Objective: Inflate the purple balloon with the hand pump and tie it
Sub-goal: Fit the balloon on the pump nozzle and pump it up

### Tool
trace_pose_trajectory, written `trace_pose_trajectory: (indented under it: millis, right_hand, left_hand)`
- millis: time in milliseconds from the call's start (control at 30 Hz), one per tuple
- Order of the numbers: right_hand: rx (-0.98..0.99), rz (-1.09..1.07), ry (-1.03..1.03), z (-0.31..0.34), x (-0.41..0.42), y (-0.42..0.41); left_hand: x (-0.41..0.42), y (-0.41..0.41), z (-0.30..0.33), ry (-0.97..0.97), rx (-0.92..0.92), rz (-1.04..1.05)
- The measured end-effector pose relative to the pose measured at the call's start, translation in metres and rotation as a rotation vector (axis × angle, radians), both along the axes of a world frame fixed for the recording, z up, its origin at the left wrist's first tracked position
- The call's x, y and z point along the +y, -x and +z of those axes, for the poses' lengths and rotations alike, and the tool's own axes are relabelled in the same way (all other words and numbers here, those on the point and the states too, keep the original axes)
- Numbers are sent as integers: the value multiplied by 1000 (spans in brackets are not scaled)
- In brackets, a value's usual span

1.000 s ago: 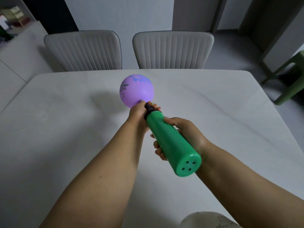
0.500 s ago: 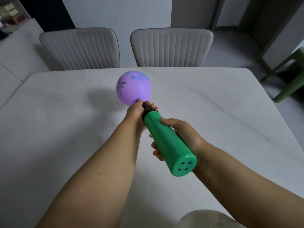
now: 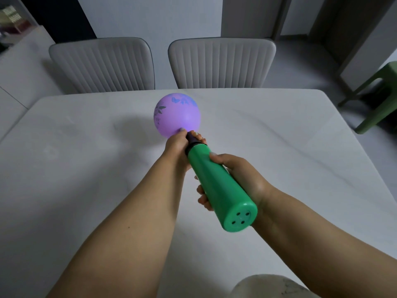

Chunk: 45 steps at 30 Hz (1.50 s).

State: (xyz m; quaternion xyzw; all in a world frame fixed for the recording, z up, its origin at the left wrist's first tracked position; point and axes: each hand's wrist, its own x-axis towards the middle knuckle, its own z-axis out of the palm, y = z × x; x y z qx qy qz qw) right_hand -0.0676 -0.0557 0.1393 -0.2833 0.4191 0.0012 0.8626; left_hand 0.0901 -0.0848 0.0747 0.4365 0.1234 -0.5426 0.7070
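Observation:
A round purple balloon (image 3: 177,115) with dark printed leaves and blue marks is partly inflated and sits on the nozzle of a green hand pump (image 3: 219,188), held above the white table (image 3: 290,147). My left hand (image 3: 179,147) is closed around the balloon's neck where it meets the pump's dark nozzle. My right hand (image 3: 240,177) wraps the green pump barrel from the right side, fingers curled under it. The pump's rear cap with small holes points toward me.
Two grey ribbed chairs (image 3: 103,65) (image 3: 221,63) stand at the table's far edge. A green stool (image 3: 378,97) is on the floor at the right. A pale fabric-covered knee (image 3: 272,287) shows at the bottom edge.
The balloon is slightly larger than a second ago. The green barrel has slid a little toward the balloon, with both hands keeping their grips.

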Motion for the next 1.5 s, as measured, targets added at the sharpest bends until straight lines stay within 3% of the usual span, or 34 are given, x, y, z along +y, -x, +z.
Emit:
trace_pose_trajectory:
  millis: [1500]
  right_hand:
    - [-54,67,-25,9,20,33]
  left_hand:
    - [0,0,8,-7,-1,21]
